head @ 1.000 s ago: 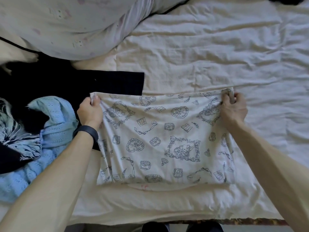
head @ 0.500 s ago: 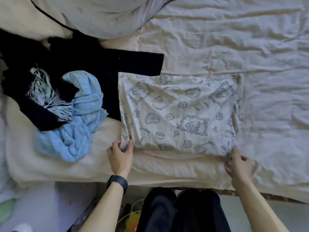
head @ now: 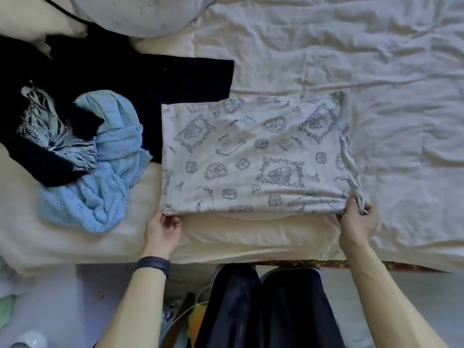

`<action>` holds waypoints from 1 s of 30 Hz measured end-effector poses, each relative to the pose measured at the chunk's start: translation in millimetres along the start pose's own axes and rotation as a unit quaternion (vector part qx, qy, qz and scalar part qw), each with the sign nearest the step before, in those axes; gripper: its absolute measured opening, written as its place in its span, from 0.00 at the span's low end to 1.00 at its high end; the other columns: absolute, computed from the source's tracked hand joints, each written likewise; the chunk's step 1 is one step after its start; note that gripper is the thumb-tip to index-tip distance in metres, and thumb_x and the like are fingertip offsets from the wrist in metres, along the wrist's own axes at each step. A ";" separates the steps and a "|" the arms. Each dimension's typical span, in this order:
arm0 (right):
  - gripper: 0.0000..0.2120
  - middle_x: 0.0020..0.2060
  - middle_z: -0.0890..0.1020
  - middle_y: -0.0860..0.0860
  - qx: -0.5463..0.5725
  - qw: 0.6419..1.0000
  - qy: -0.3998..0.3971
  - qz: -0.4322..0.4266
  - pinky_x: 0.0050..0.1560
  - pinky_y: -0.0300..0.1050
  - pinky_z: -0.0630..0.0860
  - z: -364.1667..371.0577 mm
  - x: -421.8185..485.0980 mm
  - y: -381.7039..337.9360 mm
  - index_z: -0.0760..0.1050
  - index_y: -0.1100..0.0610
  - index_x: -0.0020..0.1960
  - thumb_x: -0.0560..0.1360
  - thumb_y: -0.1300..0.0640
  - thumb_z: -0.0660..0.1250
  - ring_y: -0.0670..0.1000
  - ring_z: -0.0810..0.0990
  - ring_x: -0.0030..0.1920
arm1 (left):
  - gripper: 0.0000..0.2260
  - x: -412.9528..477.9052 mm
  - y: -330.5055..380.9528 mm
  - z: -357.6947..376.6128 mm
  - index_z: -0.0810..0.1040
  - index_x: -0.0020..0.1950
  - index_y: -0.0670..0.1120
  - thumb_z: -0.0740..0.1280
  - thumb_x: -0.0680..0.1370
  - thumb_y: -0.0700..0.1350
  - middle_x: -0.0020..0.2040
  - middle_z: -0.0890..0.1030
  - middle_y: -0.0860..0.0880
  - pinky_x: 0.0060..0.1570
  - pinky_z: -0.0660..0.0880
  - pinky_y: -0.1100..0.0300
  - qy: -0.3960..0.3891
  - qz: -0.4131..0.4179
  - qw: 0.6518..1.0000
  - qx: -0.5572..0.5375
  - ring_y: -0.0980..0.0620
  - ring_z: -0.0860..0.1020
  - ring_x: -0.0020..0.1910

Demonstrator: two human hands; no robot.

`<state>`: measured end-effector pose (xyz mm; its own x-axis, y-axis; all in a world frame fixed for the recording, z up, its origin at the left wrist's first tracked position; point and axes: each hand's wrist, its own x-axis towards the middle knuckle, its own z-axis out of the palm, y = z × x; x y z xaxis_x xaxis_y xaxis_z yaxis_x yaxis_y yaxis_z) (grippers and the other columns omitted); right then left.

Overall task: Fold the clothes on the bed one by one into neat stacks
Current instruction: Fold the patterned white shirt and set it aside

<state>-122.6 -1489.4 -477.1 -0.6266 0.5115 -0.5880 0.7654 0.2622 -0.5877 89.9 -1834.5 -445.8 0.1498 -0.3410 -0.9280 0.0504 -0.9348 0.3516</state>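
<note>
Your printed top (head: 253,156), white with dark line drawings, lies folded into a flat rectangle on the bed (head: 226,242), close to its near edge. Your left hand (head: 162,231) has its grip pinched on the near left corner. Your right hand (head: 357,222) grips the near right corner, where a loose strip trails. Wrinkled sheet (head: 376,59) stretches right and far. On the left, a black garment (head: 175,76) touches the top's edge, with a blue knit (head: 108,172) and fringed scarf (head: 50,131) heaped on it.

The folded garment (head: 253,156) is white with dark blue line drawings (hearts, books, framed cartoon figures), the knit (head: 100,177) beside it pale blue, the cloth (head: 140,71) under that black, the bedsheet (head: 364,59) off-white, the wristband (head: 153,264) black.
</note>
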 end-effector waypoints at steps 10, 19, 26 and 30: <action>0.10 0.38 0.79 0.49 -0.093 0.995 0.042 -0.021 0.50 0.56 0.82 -0.6 -0.6 1.0 0.71 0.48 0.41 0.78 0.46 0.67 0.53 0.79 0.40 | 0.15 8.7 11.0 12.8 0.78 0.59 0.45 0.66 0.78 0.29 0.47 0.80 0.47 0.33 0.70 0.68 0.071 0.113 0.990 0.036 0.56 0.75 0.37; 0.27 0.72 0.68 0.61 -0.306 0.924 0.041 -0.226 0.72 0.61 0.60 32.7 -33.4 -32.1 0.67 0.60 0.71 0.76 0.48 0.63 0.64 0.65 0.74 | 0.14 -13.7 -6.9 43.3 0.74 0.66 0.44 0.65 0.80 0.43 0.65 0.76 0.44 0.61 0.72 0.51 0.066 0.439 0.767 0.463 0.44 0.74 0.64; 0.29 0.83 0.51 0.50 -0.454 0.713 -0.174 -0.506 0.79 0.62 0.44 138.1 -65.5 -24.6 0.54 0.42 0.82 0.82 0.37 0.49 0.52 0.45 0.82 | 0.29 12.4 -84.8 127.8 0.51 0.82 0.58 0.52 0.81 0.60 0.83 0.49 0.50 0.76 0.39 0.42 -0.144 0.559 0.356 0.734 0.48 0.46 0.82; 0.33 0.80 0.30 0.46 -0.587 0.672 -0.169 -0.419 0.77 0.65 0.32 127.5 -7.0 -34.2 0.31 0.36 0.79 0.80 0.28 0.38 0.50 0.26 0.78 | 0.30 46.0 -65.2 122.2 0.40 0.81 0.62 0.45 0.82 0.68 0.82 0.39 0.51 0.76 0.33 0.42 -0.147 0.540 0.272 0.783 0.48 0.37 0.81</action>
<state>-163.1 -1606.3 -523.7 -0.7553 -0.3818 -0.5326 -0.4133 0.9083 -0.0650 -27.2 -1801.4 -526.5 -0.8543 -0.2791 -0.4386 -0.3830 0.9083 0.1681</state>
